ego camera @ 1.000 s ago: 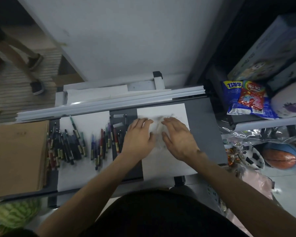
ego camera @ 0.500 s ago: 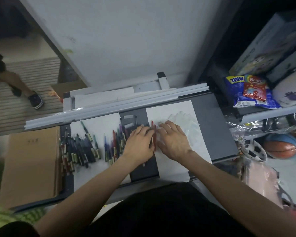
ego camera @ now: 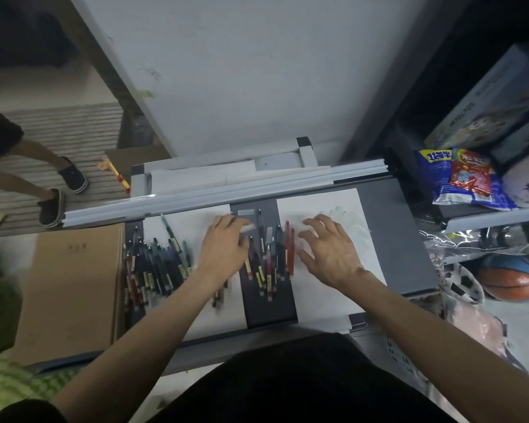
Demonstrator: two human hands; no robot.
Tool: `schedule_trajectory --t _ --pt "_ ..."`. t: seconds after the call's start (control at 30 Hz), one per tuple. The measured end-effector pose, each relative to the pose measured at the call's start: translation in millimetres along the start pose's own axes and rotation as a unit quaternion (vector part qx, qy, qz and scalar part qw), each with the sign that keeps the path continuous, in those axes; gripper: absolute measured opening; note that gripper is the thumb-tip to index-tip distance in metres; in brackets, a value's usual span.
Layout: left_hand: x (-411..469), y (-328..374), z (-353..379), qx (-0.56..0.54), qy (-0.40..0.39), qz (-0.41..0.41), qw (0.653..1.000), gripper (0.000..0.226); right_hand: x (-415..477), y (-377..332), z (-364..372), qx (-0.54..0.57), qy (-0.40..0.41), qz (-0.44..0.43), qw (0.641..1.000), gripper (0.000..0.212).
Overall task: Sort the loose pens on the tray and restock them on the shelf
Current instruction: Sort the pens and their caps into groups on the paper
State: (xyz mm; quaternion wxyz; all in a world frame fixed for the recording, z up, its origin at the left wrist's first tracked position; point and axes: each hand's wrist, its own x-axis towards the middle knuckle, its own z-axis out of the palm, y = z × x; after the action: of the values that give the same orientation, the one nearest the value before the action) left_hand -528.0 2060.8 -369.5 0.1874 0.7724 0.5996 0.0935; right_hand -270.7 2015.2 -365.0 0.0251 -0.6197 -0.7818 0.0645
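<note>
Grey tray (ego camera: 391,239), left hand (ego camera: 223,248) flat over pens (ego camera: 269,257), right hand (ego camera: 330,254) spread above paper (ego camera: 312,203)

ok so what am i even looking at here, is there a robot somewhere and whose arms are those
There is no robot. These are a person's two bare arms, filmed by a wide-angle camera worn on their head that looks forward and down. That is why the arms come in from the bottom edge.

The left hand and right hand are spread flat over a grey tray with white paper sheets on it. Between the hands lies a row of pens, some of them red. A bigger pile of pens lies further left, beside some brown cardboard. Neither hand seems to grip anything.

On the right are shelves with a snack bag and a basketball.
</note>
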Motion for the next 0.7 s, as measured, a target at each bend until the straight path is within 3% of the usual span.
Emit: schedule_trajectory --t 0.33,0.53,0.63,0.7 --pt "29.5 -2.6 6.7 -0.001 -0.038 -0.006 0.999 0.027 64.7 -59.4 8.3 0.047 -0.046 0.016 0.998 0.027" --pt "32.4 -10.6 14.5 -0.051 -0.024 -0.030 0.998 0.033 76.6 -61.9 12.8 0.065 -0.085 0.037 0.994 0.027" --pt "29.8 -10.5 7.7 -0.158 0.005 -0.114 0.981 0.027 78.1 -62.4 15.9 0.111 -0.080 0.065 0.988 0.026" --pt "28.5 -6.0 -2.9 -0.282 0.027 -0.213 0.935 0.021 76.9 -63.5 19.4 0.152 -0.070 0.097 0.981 0.022"
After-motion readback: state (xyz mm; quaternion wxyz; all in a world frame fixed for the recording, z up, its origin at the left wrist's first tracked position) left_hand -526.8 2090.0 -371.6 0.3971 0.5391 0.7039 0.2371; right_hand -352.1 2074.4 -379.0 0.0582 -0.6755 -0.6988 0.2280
